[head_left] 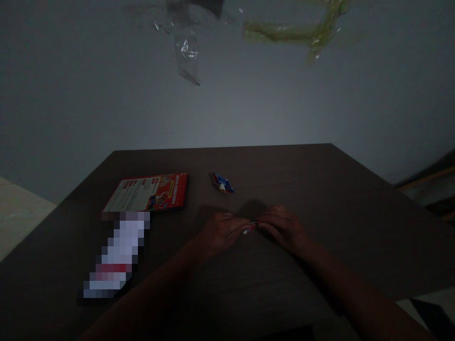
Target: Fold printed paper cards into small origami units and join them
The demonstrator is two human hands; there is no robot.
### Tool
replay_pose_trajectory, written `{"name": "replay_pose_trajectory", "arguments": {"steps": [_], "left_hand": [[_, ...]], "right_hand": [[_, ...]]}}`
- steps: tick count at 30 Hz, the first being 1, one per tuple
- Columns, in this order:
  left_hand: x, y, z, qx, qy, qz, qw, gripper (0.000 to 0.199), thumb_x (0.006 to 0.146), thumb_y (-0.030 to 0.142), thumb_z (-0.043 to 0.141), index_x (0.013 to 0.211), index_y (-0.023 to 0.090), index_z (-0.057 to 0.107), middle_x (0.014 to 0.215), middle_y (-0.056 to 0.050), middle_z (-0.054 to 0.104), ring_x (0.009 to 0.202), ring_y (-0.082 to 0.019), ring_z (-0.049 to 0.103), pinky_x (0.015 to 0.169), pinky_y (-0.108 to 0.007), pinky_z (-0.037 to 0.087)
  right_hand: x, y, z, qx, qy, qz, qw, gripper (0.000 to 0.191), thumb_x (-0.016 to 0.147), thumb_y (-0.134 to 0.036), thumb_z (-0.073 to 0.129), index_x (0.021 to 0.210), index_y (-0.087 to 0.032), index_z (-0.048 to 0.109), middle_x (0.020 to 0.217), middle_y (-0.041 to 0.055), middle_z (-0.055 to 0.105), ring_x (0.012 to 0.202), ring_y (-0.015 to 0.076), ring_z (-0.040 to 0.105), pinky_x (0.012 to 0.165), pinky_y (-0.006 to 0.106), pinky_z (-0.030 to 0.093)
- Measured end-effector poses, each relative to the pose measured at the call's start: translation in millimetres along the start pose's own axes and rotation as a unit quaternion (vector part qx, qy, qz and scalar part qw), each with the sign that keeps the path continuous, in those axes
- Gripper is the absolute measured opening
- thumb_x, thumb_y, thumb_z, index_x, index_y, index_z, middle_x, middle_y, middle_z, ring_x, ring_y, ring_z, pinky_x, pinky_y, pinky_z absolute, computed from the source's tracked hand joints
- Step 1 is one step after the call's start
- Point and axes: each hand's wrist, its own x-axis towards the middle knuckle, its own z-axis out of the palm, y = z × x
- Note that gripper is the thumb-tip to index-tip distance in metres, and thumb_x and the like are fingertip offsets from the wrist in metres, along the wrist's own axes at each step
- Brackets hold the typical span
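My left hand (pixel 222 230) and my right hand (pixel 284 226) meet over the table, fingertips pinched together. Between them is a small packet (pixel 250 228), red with a white patch, mostly covered by the fingers; its exact kind is too dark and small to make out. Both hands grip it, one from each side. Just beyond them, on the tabletop, lies a small shiny blue-and-red wrapped packet (pixel 222 183), apart from either hand.
A red and white printed box or booklet (pixel 145 193) lies at the left of the dark table (pixel 284 166). Nearer stands a blurred-out bright screen or sheet (pixel 121 251). Behind the table rises a grey wall (pixel 227 109) with tape scraps (pixel 284 32).
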Motion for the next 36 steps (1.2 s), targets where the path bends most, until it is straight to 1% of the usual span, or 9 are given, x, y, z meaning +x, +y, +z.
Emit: {"name": "replay_pose_trajectory", "arguments": {"steps": [7, 12, 19, 23, 26, 28, 30, 33, 36], "left_hand": [[0, 5, -0.6, -0.079, -0.036, -0.048, 0.995, 0.029, 0.094, 0.035, 0.040, 0.106, 0.022, 0.063, 0.083, -0.001, 0.071, 0.065, -0.009, 0.064, 0.062, -0.019, 0.045], [3, 7, -7.0, -0.087, -0.057, -0.096, 0.990, 0.034, 0.095, 0.037, 0.038, 0.080, 0.017, 0.062, 0.061, 0.002, 0.065, 0.052, -0.007, 0.059, 0.052, -0.017, 0.041], [1, 3, 0.5, -0.070, -0.018, -0.082, 0.994, 0.041, 0.094, 0.042, 0.036, 0.069, 0.016, 0.056, 0.046, 0.005, 0.053, 0.039, -0.004, 0.047, 0.043, -0.016, 0.031], [1, 0, 2.7, -0.005, 0.021, -0.084, 0.996, 0.049, 0.093, 0.048, 0.036, 0.058, 0.016, 0.052, 0.044, 0.004, 0.050, 0.038, -0.005, 0.044, 0.042, -0.019, 0.026], [2, 1, -2.0, 0.031, 0.024, -0.095, 0.995, 0.052, 0.093, 0.047, 0.034, 0.056, 0.016, 0.051, 0.045, 0.003, 0.050, 0.040, -0.007, 0.044, 0.044, -0.020, 0.028], [3, 4, -5.8, -0.005, 0.015, -0.112, 0.994, 0.048, 0.095, 0.042, 0.030, 0.062, 0.016, 0.054, 0.051, 0.001, 0.055, 0.046, -0.008, 0.051, 0.049, -0.021, 0.034], [3, 8, -7.7, -0.106, 0.008, -0.153, 0.982, 0.044, 0.096, 0.040, 0.028, 0.072, 0.016, 0.056, 0.059, 0.001, 0.061, 0.053, -0.009, 0.057, 0.056, -0.021, 0.041], [2, 10, -5.5, -0.257, 0.013, -0.228, 0.939, 0.043, 0.095, 0.043, 0.027, 0.081, 0.015, 0.056, 0.067, -0.001, 0.065, 0.053, -0.010, 0.060, 0.055, -0.021, 0.044], [-1, 7, -1.3, -0.308, 0.033, -0.276, 0.910, 0.044, 0.094, 0.048, 0.029, 0.082, 0.015, 0.057, 0.065, -0.001, 0.064, 0.049, -0.010, 0.058, 0.051, -0.022, 0.043]], "right_hand": [[-1, 0, -1, 0.123, 0.020, 0.073, 0.990, 0.016, 0.086, -0.031, 0.055, 0.086, -0.023, 0.069, 0.075, 0.0034, 0.068, 0.071, 0.0161, 0.062, 0.069, 0.032, 0.049], [-3, 3, -1, 0.167, 0.026, 0.154, 0.974, 0.019, 0.084, -0.035, 0.058, 0.078, -0.020, 0.069, 0.071, 0.0027, 0.067, 0.064, 0.0142, 0.059, 0.060, 0.026, 0.046], [-4, 5, 1, 0.215, 0.040, 0.228, 0.949, 0.023, 0.080, -0.039, 0.062, 0.073, -0.018, 0.071, 0.065, 0.0013, 0.067, 0.059, 0.0130, 0.058, 0.055, 0.024, 0.042], [-2, 5, 5, 0.248, 0.063, 0.274, 0.927, 0.025, 0.077, -0.042, 0.064, 0.072, -0.018, 0.071, 0.064, 0.0016, 0.066, 0.056, 0.0122, 0.056, 0.053, 0.024, 0.042], [7, 2, 4, 0.266, 0.075, 0.303, 0.912, 0.027, 0.076, -0.043, 0.065, 0.073, -0.017, 0.070, 0.055, -0.0002, 0.060, 0.048, 0.0094, 0.049, 0.046, 0.022, 0.036], [18, 1, 4, 0.273, 0.063, 0.307, 0.909, 0.027, 0.077, -0.043, 0.064, 0.076, -0.016, 0.069, 0.051, -0.0020, 0.056, 0.044, 0.0080, 0.044, 0.044, 0.021, 0.032], [29, 1, 5, 0.298, 0.036, 0.299, 0.906, 0.028, 0.078, -0.044, 0.064, 0.079, -0.016, 0.068, 0.053, -0.0018, 0.057, 0.046, 0.0080, 0.045, 0.045, 0.021, 0.034], [44, 2, 13, 0.313, 0.036, 0.282, 0.906, 0.030, 0.077, -0.046, 0.063, 0.077, -0.016, 0.065, 0.057, -0.0016, 0.056, 0.049, 0.0081, 0.046, 0.047, 0.021, 0.034], [48, 0, 25, 0.305, 0.066, 0.283, 0.907, 0.031, 0.080, -0.046, 0.060, 0.077, -0.016, 0.064, 0.060, -0.0019, 0.055, 0.052, 0.0084, 0.046, 0.047, 0.021, 0.033]]}}
